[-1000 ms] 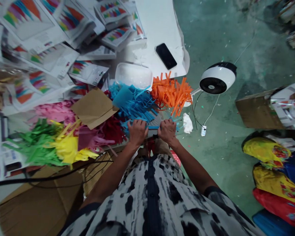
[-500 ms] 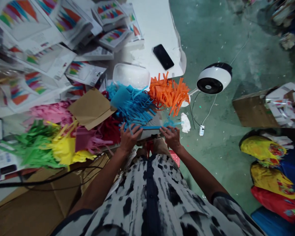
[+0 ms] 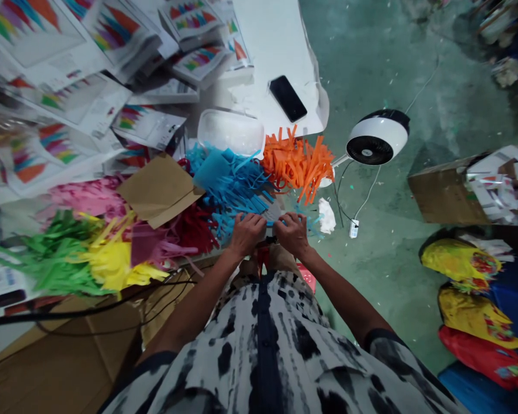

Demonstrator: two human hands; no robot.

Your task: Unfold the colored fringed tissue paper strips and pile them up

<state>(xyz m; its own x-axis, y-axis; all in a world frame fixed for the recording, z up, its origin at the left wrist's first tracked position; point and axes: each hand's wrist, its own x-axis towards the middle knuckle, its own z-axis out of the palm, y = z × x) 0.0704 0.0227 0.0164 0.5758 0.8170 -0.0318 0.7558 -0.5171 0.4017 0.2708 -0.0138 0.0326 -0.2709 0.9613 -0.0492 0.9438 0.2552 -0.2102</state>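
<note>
At the table's front edge, my left hand (image 3: 247, 234) and my right hand (image 3: 292, 234) are close together, fingers curled on the middle of a blue paper tassel (image 3: 270, 223). Its cut strips spread out to both sides, past my hands. The fingertips and most of the gripped part are hidden. Just beyond lies a heap of blue tassels (image 3: 235, 178), with a pile of orange tassels (image 3: 300, 161) to its right. Dark red fringe (image 3: 196, 230) shows to the left of my left hand.
Brown cardboard pieces (image 3: 157, 190), a clear plastic tub (image 3: 231, 131) and a phone (image 3: 288, 98) lie on the table. Pink, yellow and green tassels (image 3: 64, 256) and printed packs (image 3: 86, 103) fill the left. A white fan (image 3: 377, 138) stands to the right.
Both hands have moved inward along the blue tassel, from its stretched-out ends to its middle, and their fingers are more curled. The things on the table look unmoved.
</note>
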